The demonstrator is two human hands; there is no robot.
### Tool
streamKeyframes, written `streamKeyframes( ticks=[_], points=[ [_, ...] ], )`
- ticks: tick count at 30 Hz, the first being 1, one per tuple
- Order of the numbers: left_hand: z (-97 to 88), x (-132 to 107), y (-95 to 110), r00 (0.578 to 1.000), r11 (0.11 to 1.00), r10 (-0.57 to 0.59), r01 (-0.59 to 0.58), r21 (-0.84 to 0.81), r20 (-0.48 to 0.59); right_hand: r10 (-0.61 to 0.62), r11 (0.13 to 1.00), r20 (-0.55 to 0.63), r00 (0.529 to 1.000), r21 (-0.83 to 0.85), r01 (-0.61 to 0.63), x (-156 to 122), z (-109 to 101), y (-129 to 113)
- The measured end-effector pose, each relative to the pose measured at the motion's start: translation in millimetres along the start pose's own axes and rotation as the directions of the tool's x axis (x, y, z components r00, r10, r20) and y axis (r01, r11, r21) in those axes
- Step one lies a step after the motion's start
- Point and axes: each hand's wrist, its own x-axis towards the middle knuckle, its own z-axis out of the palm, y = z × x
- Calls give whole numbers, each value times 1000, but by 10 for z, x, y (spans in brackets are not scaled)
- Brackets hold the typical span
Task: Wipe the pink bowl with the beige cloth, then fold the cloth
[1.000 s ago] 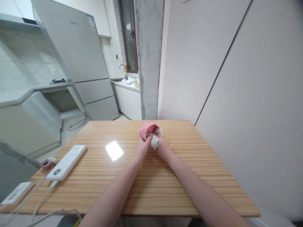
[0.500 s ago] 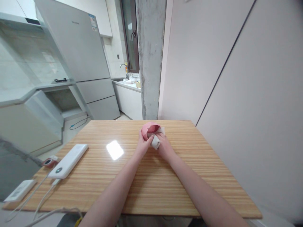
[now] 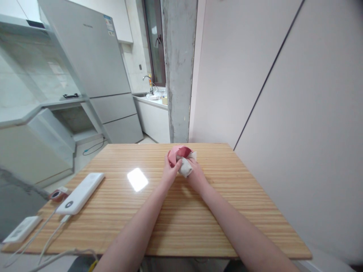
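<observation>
A pink bowl (image 3: 173, 155) is tipped on its side near the far edge of the wooden table (image 3: 224, 215), its opening turned toward me and to the right. My left hand (image 3: 171, 170) grips the bowl's left side, fingers wrapped around the rim. At the bowl's mouth, my right hand (image 3: 196, 173) is closed on a crumpled white cloth or tissue (image 3: 185, 167), pressing it against the inside. The right fingertips are hidden by the cloth and the bowl.
On the table's left lie a white power bank (image 3: 81, 193) with cables, a small red round object (image 3: 58, 195) and a white flat box (image 3: 22, 229). A wall (image 3: 255, 94) runs along the right. Beyond the table stand a concrete pillar (image 3: 181, 75) and a fridge (image 3: 87, 49).
The bowl has turned slightly in my left hand, and the cloth has shifted a little at its mouth. Both hands keep their hold; the view has moved slightly.
</observation>
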Motion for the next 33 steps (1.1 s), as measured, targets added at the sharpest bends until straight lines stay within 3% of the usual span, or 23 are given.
streamKeyframes(
  ticks=[5, 8, 12, 17, 20, 24, 28, 30, 33],
  points=[
    [-123, 37, 25, 993, 973, 109, -98, 210, -39, -108, 992, 31, 994, 71, 105, 17, 11, 6],
    [-216, 94, 54, 996, 950, 73, -51, 308, -60, -109, 994, 90, 990, 19, 108, 14, -9, 7],
    [-143, 80, 79, 999, 982, -35, 38, 182, -17, -80, 997, 67, 995, 13, 79, 1, -5, 40],
    [-79, 52, 125, 997, 984, -11, 26, 179, -83, -108, 985, 22, 994, 135, 104, -14, -7, 10],
    [-135, 100, 112, 985, 981, -92, 115, 159, -146, -39, 985, -91, 995, 165, 53, -37, -45, -14],
    [-146, 117, 62, 986, 976, -89, 115, 185, -144, 99, 994, -348, 932, 69, -80, -58, -89, 35],
    [-83, 63, 60, 982, 978, -182, 186, 94, -51, 90, 975, -220, 971, 217, -42, -33, -81, 46],
    [-59, 43, 69, 965, 968, -252, 250, -37, -71, 79, 941, -153, 985, 339, -23, -25, -36, 9],
    [-32, 33, 66, 952, 942, -282, 250, -226, -121, 64, 912, -84, 994, 410, -24, -42, 98, -59]
  ],
)
